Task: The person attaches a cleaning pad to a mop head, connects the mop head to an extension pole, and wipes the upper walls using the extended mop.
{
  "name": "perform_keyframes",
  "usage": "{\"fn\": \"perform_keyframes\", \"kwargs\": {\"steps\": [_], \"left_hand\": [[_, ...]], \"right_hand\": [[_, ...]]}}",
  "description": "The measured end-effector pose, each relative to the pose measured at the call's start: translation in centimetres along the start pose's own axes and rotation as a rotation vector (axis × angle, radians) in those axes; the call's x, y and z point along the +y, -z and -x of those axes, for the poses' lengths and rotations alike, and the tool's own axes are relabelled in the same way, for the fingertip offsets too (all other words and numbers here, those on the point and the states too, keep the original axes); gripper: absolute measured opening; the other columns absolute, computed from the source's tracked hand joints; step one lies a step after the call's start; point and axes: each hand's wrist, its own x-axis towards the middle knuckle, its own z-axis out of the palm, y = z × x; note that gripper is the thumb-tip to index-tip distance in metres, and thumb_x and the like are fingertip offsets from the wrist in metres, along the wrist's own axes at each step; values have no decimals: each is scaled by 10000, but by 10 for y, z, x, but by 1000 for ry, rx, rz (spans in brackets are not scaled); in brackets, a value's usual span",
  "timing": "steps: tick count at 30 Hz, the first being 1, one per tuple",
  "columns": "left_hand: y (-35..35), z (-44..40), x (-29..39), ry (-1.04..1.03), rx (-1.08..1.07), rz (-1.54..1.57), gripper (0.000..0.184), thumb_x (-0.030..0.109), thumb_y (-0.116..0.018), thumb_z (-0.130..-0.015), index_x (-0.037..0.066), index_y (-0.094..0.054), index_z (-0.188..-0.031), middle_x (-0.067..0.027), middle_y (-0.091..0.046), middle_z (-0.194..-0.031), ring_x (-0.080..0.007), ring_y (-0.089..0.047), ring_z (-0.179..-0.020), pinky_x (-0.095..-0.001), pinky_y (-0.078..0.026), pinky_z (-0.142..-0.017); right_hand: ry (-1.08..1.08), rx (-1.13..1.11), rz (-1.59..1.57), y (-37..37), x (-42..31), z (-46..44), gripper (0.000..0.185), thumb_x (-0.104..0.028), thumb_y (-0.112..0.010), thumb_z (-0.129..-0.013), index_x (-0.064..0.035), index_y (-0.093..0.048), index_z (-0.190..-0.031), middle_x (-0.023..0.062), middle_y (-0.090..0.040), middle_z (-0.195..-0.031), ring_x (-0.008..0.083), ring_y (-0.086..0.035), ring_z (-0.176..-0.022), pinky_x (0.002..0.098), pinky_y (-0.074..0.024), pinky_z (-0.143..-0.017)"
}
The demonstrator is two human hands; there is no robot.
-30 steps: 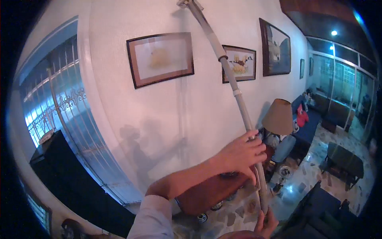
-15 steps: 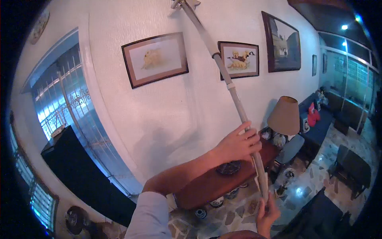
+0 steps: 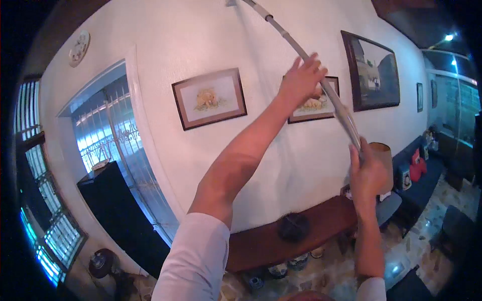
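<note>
A long grey pole (image 3: 339,108) slants from the top of the view down to the lower right, in front of a white wall. My left hand (image 3: 303,79) is wrapped round its middle, beside a framed dog picture (image 3: 314,114) that it partly covers. Lower down, my right hand (image 3: 367,168) grips the pole's bottom end, in front of a lampshade (image 3: 382,163). The pole's upper end runs to the top edge of the view, where its tip shows only in part near the wall.
Another framed picture (image 3: 211,99) and a larger one (image 3: 374,72) hang on the wall. Below stands a reddish-brown table (image 3: 256,246) with a dark round object (image 3: 293,227). A tall black cabinet (image 3: 123,215) is at left by a barred door; a blue sofa (image 3: 427,175) is at right.
Both hands have risen with the pole, and its upper part has moved past the top of the view. The view has shifted, showing more of the windows and a wall plate at left.
</note>
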Motion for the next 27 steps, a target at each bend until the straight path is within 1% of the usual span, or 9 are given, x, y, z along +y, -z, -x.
{"fn": "perform_keyframes", "kwargs": {"steps": [6, 8, 10, 12, 18, 20, 24, 26, 27], "left_hand": [[-9, -35, -57, 246, 69, -144, 699, 308, -823, -823, 127, -514, -1423, -100, -457, -1558, -299, -323, -1530, -549, -380, -1176], [-14, -21, -58, 216, -20, -202, 699, 314, -822, -820, 125, -518, -1420, -98, -448, -1571, -289, -329, -1528, -546, -388, -1169], [-30, 5, -45, 159, -16, -261, 701, 340, -797, -836, 136, -510, -1442, -95, -441, -1579, -304, -336, -1524, -548, -378, -1179], [-43, 35, -1, 138, -86, -246, 748, 389, -781, -832, 153, -490, -1480, -90, -436, -1583, -329, -310, -1534, -550, -355, -1197], [-87, 169, 176, 169, -255, 29, 824, 461, -685, -894, 213, -348, -1604, -87, -370, -1641, -345, -209, -1576, -558, -261, -1241], [-72, 198, 237, 151, -388, 68, 775, 477, -665, -900, 210, -401, -1578, -87, -389, -1634, -357, -239, -1567, -556, -274, -1230], [-68, 252, 337, 127, -275, 143, 604, 401, -661, -909, 169, -553, -1456, -84, -506, -1535, -361, -384, -1487, -537, -347, -1174], [-50, 261, 368, 142, -282, 243, 534, 366, -654, -920, 156, -592, -1406, -85, -549, -1483, -354, -444, -1440, -525, -373, -1152], [-45, 260, 375, 166, -282, 350, 491, 343, -647, -929, 148, -609, -1379, -85, -571, -1452, -350, -479, -1408, -517, -387, -1139]], "right_hand": [[8, -97, -246, -42, -23, -85, 415, -318, -571, -1040, -152, -630, -1415, 185, -717, -848, 360, -697, -711, 462, -542, -624], [-284, -614, -874, -45, -18, -89, 483, -288, -517, -1064, -159, -513, -1529, 192, -659, -800, 313, -640, -658, 437, -531, -663], [-142, -579, -828, -68, 11, -58, 508, -296, -509, -1071, -161, -464, -1559, 197, -617, -772, 289, -598, -643, 428, -517, -653], [52, -453, -734, -81, 41, -5, 541, -303, -495, -1080, -157, -403, -1593, 210, -565, -732, 265, -540, -612, 422, -487, -620], [-83, -584, -624, -34, 117, 178, 544, -284, -479, -1077, -145, -395, -1596, 210, -561, -685, 301, -525, -548, 429, -456, -580], [-162, -655, -599, -5, 140, 227, 544, -254, -476, -1070, -141, -399, -1596, 219, -634, -800, 322, -595, -636, 421, -491, -636], [-143, -625, -552, 38, 189, 319, 547, -212, -480, -1062, -116, -401, -1594, 247, -701, -1220, 387, -717, -969, 413, -550, -828], [-467, -928, -582, 66, 199, 339, 551, -269, -446, -1087, 1, -398, -1565, 238, -554, -1490, 390, -591, -1326, 397, -489, -1036], [-471, -930, -573, 69, 199, 340, 551, -269, -446, -1087, 1, -398, -1565, 238, -554, -1490, 390, -591, -1326, 397, -489, -1036]]}}
